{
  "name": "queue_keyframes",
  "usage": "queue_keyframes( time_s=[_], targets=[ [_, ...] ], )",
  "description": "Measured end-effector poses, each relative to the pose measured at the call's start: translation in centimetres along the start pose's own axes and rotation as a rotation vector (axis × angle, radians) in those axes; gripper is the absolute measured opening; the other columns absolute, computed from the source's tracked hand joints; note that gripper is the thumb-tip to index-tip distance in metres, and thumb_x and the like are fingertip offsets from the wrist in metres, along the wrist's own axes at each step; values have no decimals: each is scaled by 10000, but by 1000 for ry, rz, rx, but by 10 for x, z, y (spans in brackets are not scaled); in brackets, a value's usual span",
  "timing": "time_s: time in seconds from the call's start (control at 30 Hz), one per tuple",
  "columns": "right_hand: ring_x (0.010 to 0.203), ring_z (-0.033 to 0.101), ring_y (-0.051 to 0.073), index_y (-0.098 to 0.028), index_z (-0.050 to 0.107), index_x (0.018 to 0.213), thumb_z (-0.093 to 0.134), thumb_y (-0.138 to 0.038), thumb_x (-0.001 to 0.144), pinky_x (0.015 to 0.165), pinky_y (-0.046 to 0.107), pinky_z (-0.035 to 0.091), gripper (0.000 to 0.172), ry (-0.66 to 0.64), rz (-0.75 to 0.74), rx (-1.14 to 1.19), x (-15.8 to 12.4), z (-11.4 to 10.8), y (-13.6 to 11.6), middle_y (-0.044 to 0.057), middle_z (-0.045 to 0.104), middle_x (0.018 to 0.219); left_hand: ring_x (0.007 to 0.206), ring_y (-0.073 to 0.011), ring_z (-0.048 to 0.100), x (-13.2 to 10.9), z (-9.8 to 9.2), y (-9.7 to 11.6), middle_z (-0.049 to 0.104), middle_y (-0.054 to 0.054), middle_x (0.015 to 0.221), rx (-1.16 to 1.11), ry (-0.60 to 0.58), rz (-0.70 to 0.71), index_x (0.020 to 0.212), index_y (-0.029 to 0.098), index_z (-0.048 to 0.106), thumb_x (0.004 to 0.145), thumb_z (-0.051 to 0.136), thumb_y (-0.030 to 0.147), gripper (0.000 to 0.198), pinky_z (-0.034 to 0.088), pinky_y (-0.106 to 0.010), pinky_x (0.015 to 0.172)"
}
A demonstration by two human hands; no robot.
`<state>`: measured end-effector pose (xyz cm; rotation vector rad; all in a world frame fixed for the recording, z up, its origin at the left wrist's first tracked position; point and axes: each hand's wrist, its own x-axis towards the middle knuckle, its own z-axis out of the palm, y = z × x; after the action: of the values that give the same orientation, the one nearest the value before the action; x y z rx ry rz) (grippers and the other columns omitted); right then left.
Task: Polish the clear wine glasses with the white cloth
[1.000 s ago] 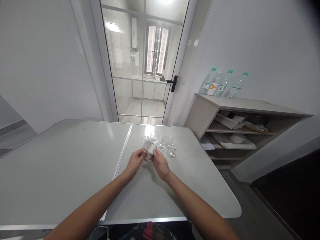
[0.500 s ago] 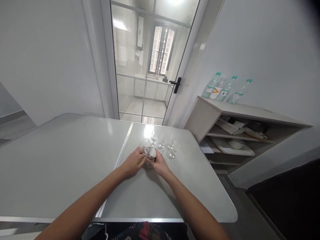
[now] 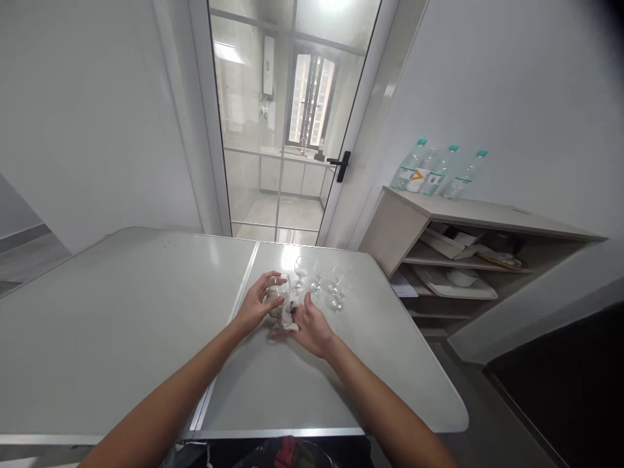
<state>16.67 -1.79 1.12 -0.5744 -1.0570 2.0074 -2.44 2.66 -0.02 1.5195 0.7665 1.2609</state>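
1. So the left hand (image 3: 256, 304) has its fingers curled around the bowl of a clear stemmed glass (image 3: 278, 290), thumb on the near side, the rest reaching around the far side.
2. Right hand (image 3: 312, 329) is just beside it, thumb up and standing away from the other fingers. Those go in behind a bunched white cloth (image 3: 288, 317), so I honestly can't tell how tight the grip is.
3. Cloth is right up against the lower part of the glass, between the 2 hands. The foot end is kinda blurry.
4. All that's over the near-middle of the pale counter (image 3: 273, 396), just right of the metal seam strip (image 3: 238, 296).
5. 4 more stemmed glasses (image 3: 335, 286) stand upright in a loose bunch, just beyond the hands and off to the right.
6. Farther right, a low cabinet (image 3: 404, 227) has clear bottles (image 3: 409, 166) on top.
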Motion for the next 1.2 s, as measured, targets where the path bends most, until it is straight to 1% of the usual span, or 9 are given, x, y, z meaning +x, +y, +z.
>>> queue_keyframes(
  time_s=[0.17, 0.3, 0.53, 0.63, 0.83, 0.9, 1.07, 1.13, 1.2],
  targets=[
    [847, 550, 189, -191, 694, 1041, 701, -629, 886, 835, 326, 437, 464, 139, -145, -247, 6, -8, 5, 43, 653, 937, 1333, -305, 588, 0, 3, -4, 655, -146, 1385, -48, 61, 85, 1301, 242, 537, 803, 851, 343, 597, 458, -398, 1060],
    [857, 560, 177, -206, 661, 1141, 785, -567, 842, 812, 300, 439, 484, 107, -210, -272, 6, -7, 11, 32, 657, 978, 1316, -307, 600, -3, 6, -4, 633, -159, 1417, -203, -8, 72, 1335, 248, 533, 781, 873, 364, 660, 498, -392, 1046],
    [736, 589, 189, -174, 642, 945, 872, -647, 677, 813, 397, 515, 590, -142, 100, -7, -2, 0, 6, 24, 593, 809, 1068, -265, 720, -6, 9, 0, 654, -174, 1342, -296, -146, -58, 1306, 227, 526, 775, 872, 411, 660, 584, -375, 917],
    [725, 572, 181, -169, 649, 988, 768, -691, 775, 785, 371, 499, 576, 19, -16, -177, 3, -4, 11, 23, 600, 790, 1016, -258, 743, -4, 11, 0, 657, -175, 1326, -209, -29, -86, 1333, 222, 508, 775, 871, 370, 682, 600, -397, 906],
    [885, 539, 217, -202, 664, 900, 746, -465, 835, 835, 336, 440, 284, 425, -338, -789, 11, -17, 17, 35, 630, 866, 1110, -296, 724, -7, 21, 7, 634, -130, 1361, 89, 100, -41, 1336, 255, 586, 685, 921, 358, 740, 599, -436, 948],
    [859, 541, 213, -199, 647, 850, 749, -508, 821, 822, 337, 443, 327, 343, -282, -692, 9, -17, 15, 32, 617, 834, 1110, -299, 722, -8, 20, 9, 638, -137, 1362, 55, 85, -35, 1284, 231, 622, 689, 918, 360, 677, 593, -437, 961],
    [733, 605, 220, -162, 634, 877, 738, -803, 679, 728, 356, 475, 679, -160, 70, -325, 2, -13, 14, 64, 633, 767, 1021, -337, 750, -8, 11, 10, 665, -212, 1325, -275, -186, -147, 1335, 166, 608, 718, 893, 461, 741, 607, -484, 920],
    [737, 600, 213, -165, 631, 909, 731, -783, 706, 746, 358, 472, 658, -175, 83, -306, 3, -12, 15, 64, 638, 791, 999, -324, 753, -8, 12, 11, 671, -210, 1314, -292, -163, -135, 1336, 168, 608, 722, 890, 466, 739, 610, -474, 909],
    [758, 574, 208, -180, 635, 922, 701, -651, 814, 793, 370, 467, 487, 21, -54, -532, 5, -12, 15, 54, 635, 813, 1009, -300, 746, -8, 15, 12, 678, -177, 1298, -190, -30, -102, 1299, 188, 626, 711, 908, 396, 684, 612, -435, 895]
  ],
)
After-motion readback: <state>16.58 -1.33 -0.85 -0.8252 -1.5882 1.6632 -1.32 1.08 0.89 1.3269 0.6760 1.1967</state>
